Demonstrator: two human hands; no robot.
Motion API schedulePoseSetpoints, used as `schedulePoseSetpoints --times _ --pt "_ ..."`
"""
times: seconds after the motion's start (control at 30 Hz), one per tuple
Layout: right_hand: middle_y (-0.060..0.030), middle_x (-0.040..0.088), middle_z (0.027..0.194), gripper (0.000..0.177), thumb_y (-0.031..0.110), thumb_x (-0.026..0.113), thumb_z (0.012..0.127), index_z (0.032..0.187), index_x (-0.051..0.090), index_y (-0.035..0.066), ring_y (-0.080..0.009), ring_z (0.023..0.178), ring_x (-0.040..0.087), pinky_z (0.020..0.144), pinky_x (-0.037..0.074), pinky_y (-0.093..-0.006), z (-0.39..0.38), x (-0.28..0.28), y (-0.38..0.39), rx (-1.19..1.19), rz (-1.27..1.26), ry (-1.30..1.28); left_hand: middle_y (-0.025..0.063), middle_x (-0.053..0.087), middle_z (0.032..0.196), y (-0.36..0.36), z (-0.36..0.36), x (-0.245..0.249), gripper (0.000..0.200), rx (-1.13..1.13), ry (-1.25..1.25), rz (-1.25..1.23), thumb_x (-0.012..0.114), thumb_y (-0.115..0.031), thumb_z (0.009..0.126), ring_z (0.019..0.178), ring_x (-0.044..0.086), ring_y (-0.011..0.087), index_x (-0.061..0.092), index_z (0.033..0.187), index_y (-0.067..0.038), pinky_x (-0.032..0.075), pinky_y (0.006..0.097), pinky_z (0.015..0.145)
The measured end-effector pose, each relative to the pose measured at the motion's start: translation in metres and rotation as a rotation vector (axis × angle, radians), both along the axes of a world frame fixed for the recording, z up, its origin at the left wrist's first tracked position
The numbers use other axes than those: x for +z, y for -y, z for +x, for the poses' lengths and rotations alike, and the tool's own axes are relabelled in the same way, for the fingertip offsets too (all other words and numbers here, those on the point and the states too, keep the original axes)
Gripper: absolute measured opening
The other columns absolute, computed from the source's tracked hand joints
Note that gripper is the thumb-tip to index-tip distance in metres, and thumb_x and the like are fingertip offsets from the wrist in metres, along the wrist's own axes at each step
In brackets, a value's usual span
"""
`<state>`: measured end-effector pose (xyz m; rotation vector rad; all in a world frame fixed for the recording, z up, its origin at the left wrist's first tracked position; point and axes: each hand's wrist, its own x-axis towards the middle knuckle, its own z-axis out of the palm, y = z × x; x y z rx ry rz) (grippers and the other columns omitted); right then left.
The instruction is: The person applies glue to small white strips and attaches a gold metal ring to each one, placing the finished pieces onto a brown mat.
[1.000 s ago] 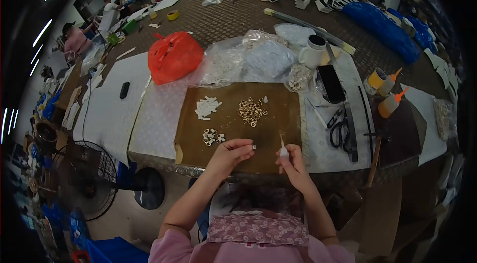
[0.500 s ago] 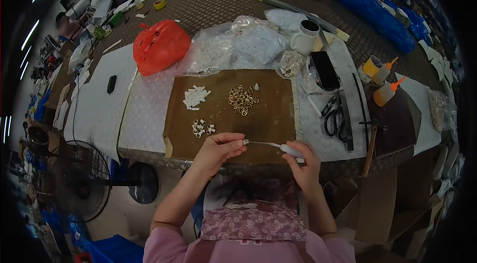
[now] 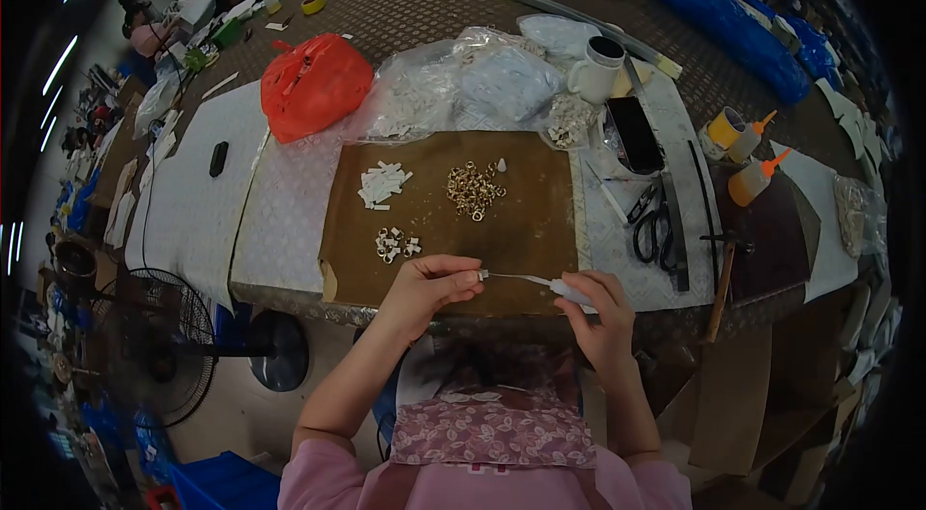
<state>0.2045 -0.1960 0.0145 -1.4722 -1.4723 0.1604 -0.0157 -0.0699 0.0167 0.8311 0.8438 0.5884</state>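
Over the front edge of a brown mat (image 3: 540, 250), my left hand (image 3: 432, 293) pinches a small white strip piece (image 3: 483, 275). My right hand (image 3: 602, 317) is closed around a small whitish glue tube (image 3: 571, 293), its nozzle pointing left. A thin pale strand (image 3: 521, 277) stretches between the nozzle and the strip piece. On the mat lie loose white strips (image 3: 384, 184), a heap of gold-coloured metal clasps (image 3: 473, 190) and a group of clasps with white strips attached (image 3: 395, 245). A small white cone-shaped cap (image 3: 502, 165) stands by the heap.
Behind the mat are a red plastic bag (image 3: 313, 91), clear bags (image 3: 415, 91) and a white mug (image 3: 596, 69). To the right lie a phone (image 3: 634, 134), scissors (image 3: 654, 230), a hammer (image 3: 723, 283) and orange-tipped bottles (image 3: 754, 180). A fan (image 3: 154, 346) stands at left.
My right hand and the glue tube have moved slightly right, away from my left hand, and the strand looks longer and thinner. The whole view has shifted a little.
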Motion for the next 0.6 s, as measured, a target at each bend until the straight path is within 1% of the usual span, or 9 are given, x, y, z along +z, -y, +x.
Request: schedulePoseSetpoints --times 0.6 --pt "-0.0094 0.058 0.095 0.037 -0.003 0.074 0.067 0.102 0.063 0.006 -0.0258 0.084 0.056 0.068 0.048 -0.0324 0.0 0.012 0.005 0.019 0.012 0.076 0.0096 0.067 0.089 0.004 0.001 0.001 0.021 -0.003 -0.029 0.025 0.067 -0.004 0.081 0.081 0.067 0.0176 0.065 0.101 0.001 0.054 0.0242 0.071"
